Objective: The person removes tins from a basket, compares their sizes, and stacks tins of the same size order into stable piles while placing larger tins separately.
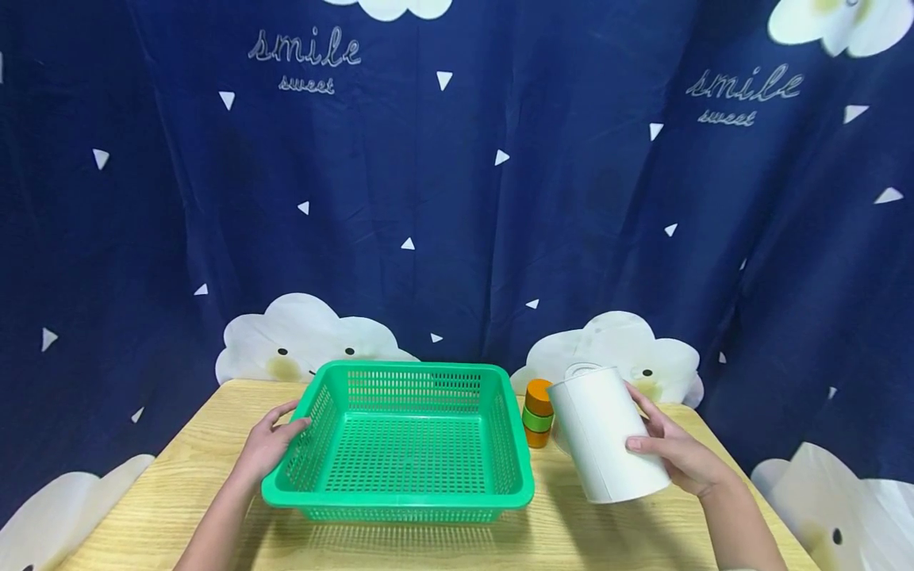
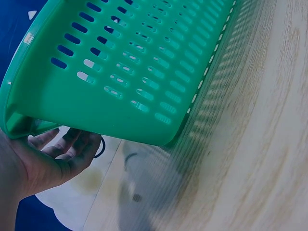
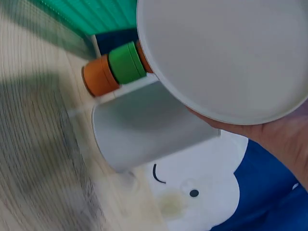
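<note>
My left hand point(image 1: 267, 448) grips the left rim of a green plastic basket point(image 1: 396, 500), thumb over the edge. Its fingers point(image 2: 72, 149) curl beneath the rim in the left wrist view. The basket has slotted walls and nothing inside. My right hand point(image 1: 681, 452) holds a white cylindrical canister point(image 1: 607, 436) by its right side. This canister is tilted to the left, with its flat round end point(image 3: 226, 57) facing the right wrist camera. Behind it, a second white canister point(image 3: 149, 125) stands on the table, mostly hidden in the head view.
Small orange and green cylinders point(image 1: 538, 414) stand stacked between the basket and the canisters. All this is on a light wooden table point(image 1: 400, 551). A dark blue curtain point(image 1: 400, 174) with white clouds and triangles hangs right behind the table's far edge.
</note>
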The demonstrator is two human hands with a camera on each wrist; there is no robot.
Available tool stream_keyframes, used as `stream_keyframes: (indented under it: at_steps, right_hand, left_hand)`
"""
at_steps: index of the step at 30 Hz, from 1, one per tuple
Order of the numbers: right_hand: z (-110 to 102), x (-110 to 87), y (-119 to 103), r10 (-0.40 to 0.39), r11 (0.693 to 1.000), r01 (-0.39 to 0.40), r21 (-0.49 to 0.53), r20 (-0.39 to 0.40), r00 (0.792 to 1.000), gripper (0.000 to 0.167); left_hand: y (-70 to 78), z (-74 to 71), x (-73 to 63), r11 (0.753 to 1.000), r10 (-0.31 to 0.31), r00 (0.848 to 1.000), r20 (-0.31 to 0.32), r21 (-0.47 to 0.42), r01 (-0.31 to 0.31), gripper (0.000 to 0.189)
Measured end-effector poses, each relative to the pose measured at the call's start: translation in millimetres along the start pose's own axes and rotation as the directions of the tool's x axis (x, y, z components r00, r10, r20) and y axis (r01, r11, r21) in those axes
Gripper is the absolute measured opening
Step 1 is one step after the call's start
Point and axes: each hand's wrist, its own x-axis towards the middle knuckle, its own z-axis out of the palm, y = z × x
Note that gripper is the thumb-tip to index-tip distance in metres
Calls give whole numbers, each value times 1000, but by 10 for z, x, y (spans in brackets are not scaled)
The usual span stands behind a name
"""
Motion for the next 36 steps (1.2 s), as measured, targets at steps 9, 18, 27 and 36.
stream_keyframes:
  at_steps: [9, 18, 27, 36]
  right_hand:
    - [-175, -231, 56, -38, 996, 36, 79, 23, 999, 70]
    - [-324, -438, 112, -111, 988, 111, 105, -6, 994, 75]
    - [-473, -632, 279, -100, 994, 83, -73, -282, 954, 77]
    - [-548, -753, 429, -131, 991, 111, -70, -525, 841, 79]
  left_hand:
    - [-17, 8, 11, 1000, 2, 1000, 8, -23, -1, 64]
    - [4, 14, 0, 1000, 14, 1000, -10, -16, -14, 62]
    - [9, 14, -3, 999, 6, 1000, -5, -33, -6, 62]
    - [-6, 9, 12, 1000, 0, 1000, 3, -17, 0, 62]
